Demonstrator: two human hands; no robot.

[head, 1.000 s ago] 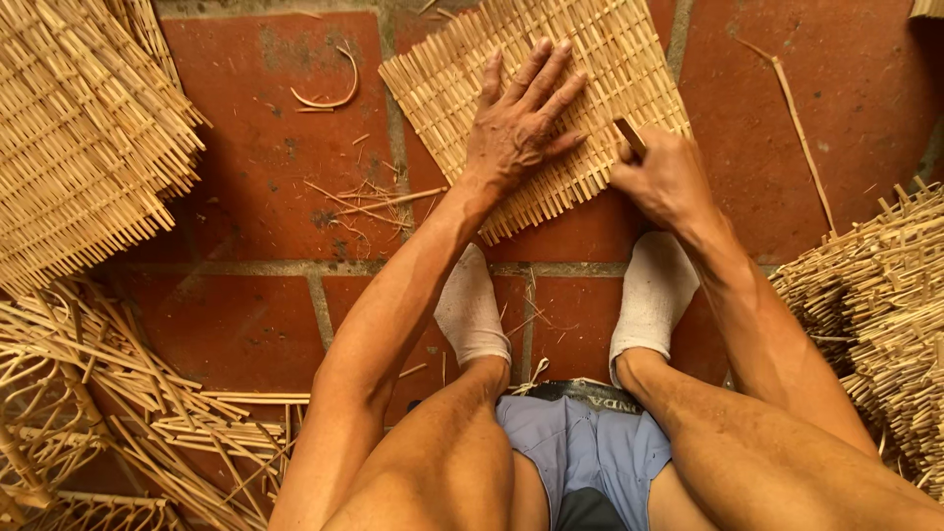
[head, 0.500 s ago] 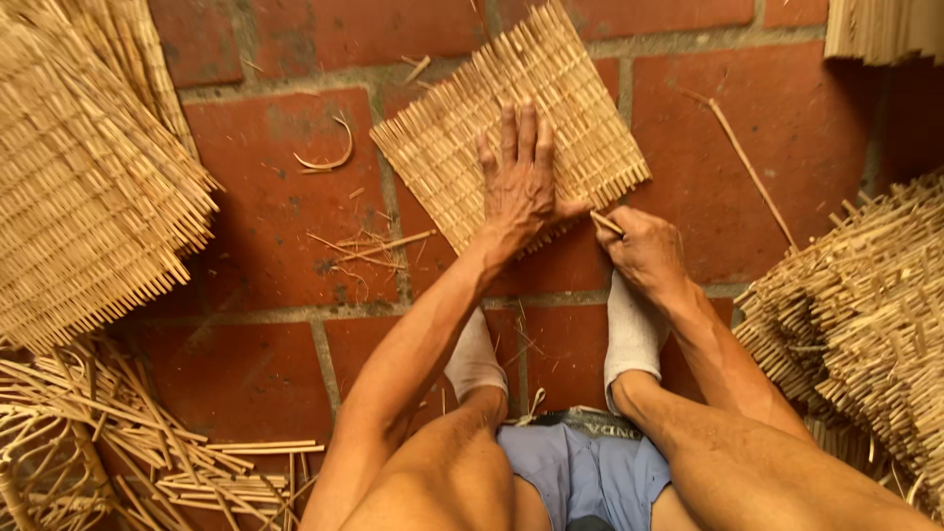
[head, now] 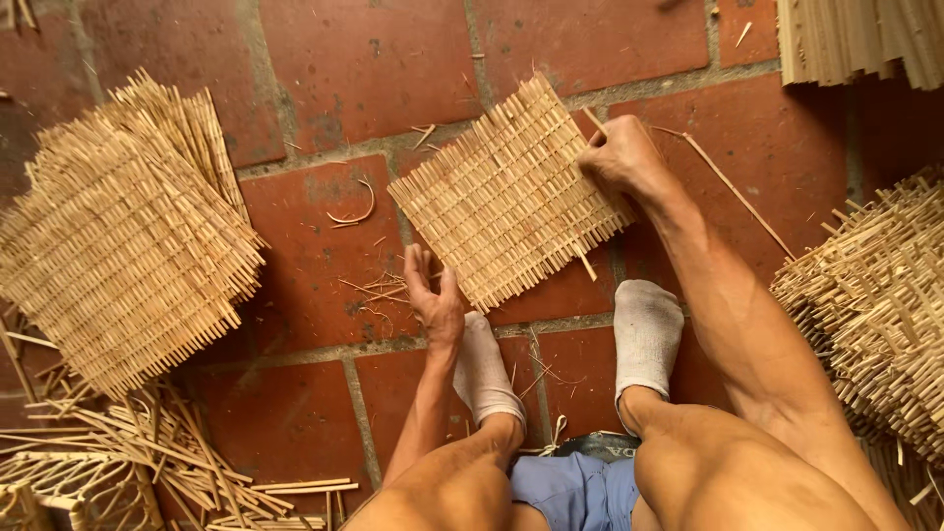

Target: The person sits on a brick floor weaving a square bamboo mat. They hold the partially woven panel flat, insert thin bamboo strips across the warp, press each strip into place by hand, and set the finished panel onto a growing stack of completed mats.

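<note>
1. A square woven mat (head: pixel 506 192) of pale bamboo strips lies flat on a red brick floor (head: pixel 364 59), turned like a diamond, just ahead of the person's feet.
2. The right hand (head: pixel 621 157) rests on the mat's upper right edge, fingers curled shut and pinching a thin bamboo strip (head: pixel 593 122) that pokes out above the knuckles.
3. The left hand (head: pixel 433 295) is off the mat, just beside its lower left edge, over the floor, fingers loosely spread and holding nothing.
4. Two feet in white socks sit below the mat: the left sock (head: pixel 484 372) touches the left hand's wrist, and the right sock (head: pixel 646 329) lies near the mat's lower corner.
5. Small shavings (head: pixel 379 290) are scattered on the bricks next to the left hand, and a curled sliver (head: pixel 354 211) lies further up.
6. A long loose strip (head: pixel 737 192) lies on the floor to the right of the right hand.
7. A stack of finished mats (head: pixel 123 236) sits well to the left.
8. Loose sticks (head: pixel 147 452) pile up at lower left.
9. More woven pieces (head: pixel 875 305) are heaped at the right edge, and a bundle of straight strips (head: pixel 855 39) fills the top right corner.
</note>
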